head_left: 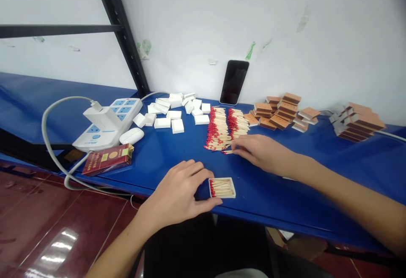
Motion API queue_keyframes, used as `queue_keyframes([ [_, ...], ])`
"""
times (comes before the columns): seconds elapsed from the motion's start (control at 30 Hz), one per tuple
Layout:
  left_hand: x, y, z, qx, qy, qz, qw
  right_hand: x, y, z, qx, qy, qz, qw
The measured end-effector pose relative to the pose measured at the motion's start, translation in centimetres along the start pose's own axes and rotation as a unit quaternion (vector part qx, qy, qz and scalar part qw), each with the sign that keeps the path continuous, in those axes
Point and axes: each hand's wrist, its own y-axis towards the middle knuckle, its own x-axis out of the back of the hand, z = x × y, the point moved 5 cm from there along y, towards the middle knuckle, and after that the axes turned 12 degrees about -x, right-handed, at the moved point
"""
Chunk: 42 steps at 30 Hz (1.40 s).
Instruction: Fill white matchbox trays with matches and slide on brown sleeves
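My left hand (pixel 182 189) grips the left end of a small white matchbox tray (pixel 234 188) between thumb and forefinger, near the front edge of the blue table. Red-headed matches (pixel 222 187) lie side by side inside that tray, heads to the left. Farther back, my right hand (pixel 258 150) has its fingers pinched together on a few matches (pixel 227 152), whose red heads stick out to the left. Just beyond are two long heaps of loose matches, a left heap (pixel 218 129) and a right heap (pixel 237 124).
White empty trays (pixel 162 123) are scattered at back left. Orange-brown matchboxes (pixel 279 113) and a second stack (pixel 360 121) stand to the right. A phone (pixel 234 82) leans on the wall. Left are a power strip (pixel 127 108), white case (pixel 131 135) and red packet (pixel 109 159).
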Motion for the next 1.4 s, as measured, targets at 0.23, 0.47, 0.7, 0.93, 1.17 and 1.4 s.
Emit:
queue_keyframes([
  [0.23,0.1,0.1,-0.1,-0.008,-0.002,-0.002,1.000,-0.7,-1.9,1.9,0.018,0.020,0.024,0.999],
  [0.47,0.1,0.1,-0.1,-0.007,-0.003,0.004,1.000,-0.8,-3.0,3.2,0.021,-0.012,0.049,0.999],
  [0.7,0.1,0.1,0.0,-0.001,-0.005,0.006,1.000,-1.1,-3.5,3.4,0.047,-0.176,-0.039,0.982],
  [0.93,0.1,0.3,-0.3,-0.019,0.008,0.002,1.000,-0.2,-4.9,6.2,0.122,-0.071,0.021,0.990],
  [1.17,0.1,0.1,-0.2,-0.018,0.006,0.002,1.000,-1.6,-4.9,6.9,0.153,-0.098,-0.006,0.983],
  [1.4,0.0,0.1,-0.1,-0.007,0.005,0.003,1.000,1.6,0.2,2.3,0.058,0.008,-0.068,0.996],
])
